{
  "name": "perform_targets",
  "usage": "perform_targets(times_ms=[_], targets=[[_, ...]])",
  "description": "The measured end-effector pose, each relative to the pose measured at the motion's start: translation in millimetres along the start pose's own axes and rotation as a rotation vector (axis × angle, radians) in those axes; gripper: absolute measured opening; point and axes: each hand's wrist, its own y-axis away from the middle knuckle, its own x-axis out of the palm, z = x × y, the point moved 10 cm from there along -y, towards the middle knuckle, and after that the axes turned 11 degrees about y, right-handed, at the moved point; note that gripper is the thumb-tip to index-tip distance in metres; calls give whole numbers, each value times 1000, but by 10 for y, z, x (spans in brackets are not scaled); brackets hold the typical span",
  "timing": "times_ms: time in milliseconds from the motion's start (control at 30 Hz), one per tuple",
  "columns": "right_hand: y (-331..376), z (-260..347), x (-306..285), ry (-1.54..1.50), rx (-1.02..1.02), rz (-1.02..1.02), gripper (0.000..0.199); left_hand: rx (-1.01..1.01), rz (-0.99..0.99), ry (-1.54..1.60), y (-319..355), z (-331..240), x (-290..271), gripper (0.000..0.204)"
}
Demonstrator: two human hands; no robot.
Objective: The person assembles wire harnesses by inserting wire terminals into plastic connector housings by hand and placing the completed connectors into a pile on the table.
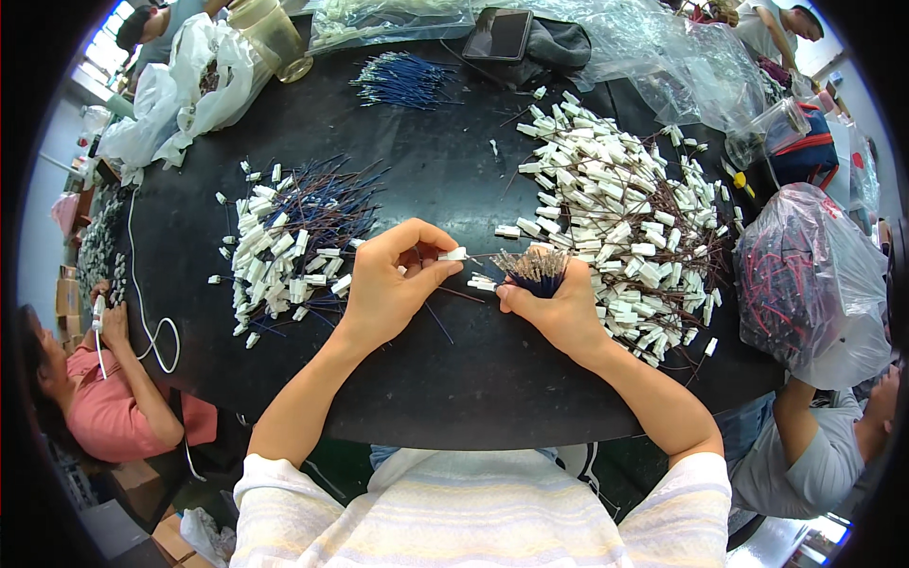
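My left hand pinches a small white plastic connector between thumb and fingertips. A thin brown wire runs from it toward my right hand. That hand is closed round a bundle of dark blue wires, whose pale metallic ends fan out above the thumb. Another white connector shows beside the right thumb; whether the fingers grip it I cannot tell. To the left lies a pile of white connectors with blue and brown wires. A larger heap of white connectors on brown wires spreads right of my right hand.
Loose blue wires lie at the back of the black table. A phone-like dark device, plastic bags and a jar stand along the far side. A filled clear bag is at right. Co-workers sit on both sides.
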Motion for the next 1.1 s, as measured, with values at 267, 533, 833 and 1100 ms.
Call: perform_targets(times_ms=[267, 533, 833, 1100], targets=[[-4, 5, -20, 20, -2, -31, 9, 348, -54, -186, 63, -373, 28, 13], [4, 40, -10, -5, 8, 13, 9, 375, -53, -213, 93, -380, 25, 14], [9, 24, -16, -49, -3, -6, 6, -7, 29, 207, 41, -10, 34, 12], [11, 70, -27, -25, -16, -12, 7, -121, 99, 240, 45, 88, 102, 14]])
